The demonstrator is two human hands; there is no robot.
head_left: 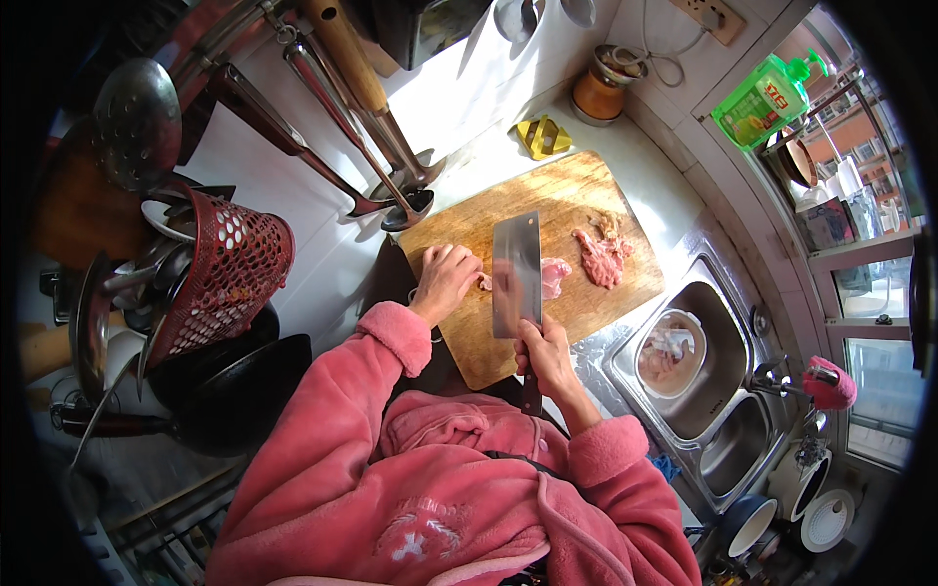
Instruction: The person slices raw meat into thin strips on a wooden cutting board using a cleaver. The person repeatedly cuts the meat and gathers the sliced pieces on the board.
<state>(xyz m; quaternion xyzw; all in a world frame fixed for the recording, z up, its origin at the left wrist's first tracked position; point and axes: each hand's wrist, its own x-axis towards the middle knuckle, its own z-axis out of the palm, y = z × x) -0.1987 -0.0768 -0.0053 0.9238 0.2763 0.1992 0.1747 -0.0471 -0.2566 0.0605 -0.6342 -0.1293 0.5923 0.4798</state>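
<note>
My right hand (pixel 546 355) grips the dark handle of a broad cleaver (pixel 516 275). Its blade hangs over the wooden cutting board (pixel 469 359) and hides part of a piece of raw pink meat (pixel 555 278). On the board's left side rests my left hand (pixel 447 278), fingers curled down. A small scrap of meat (pixel 485 282) shows by its fingertips; whether the fingers hold anything is hidden. Farther right on the board lies a pile of cut raw meat (pixel 604 260), with a paler, yellowish clump (pixel 606 223) at its far end.
A double steel sink (pixel 722 366) stands at the right, with a white tub (pixel 700 344) of meat in liquid inside. Behind the board is a yellow-green plastic holder (pixel 542 138). Ladles (pixel 407 212) hang at the left, above a red perforated basket (pixel 234 264) and black pan (pixel 242 395).
</note>
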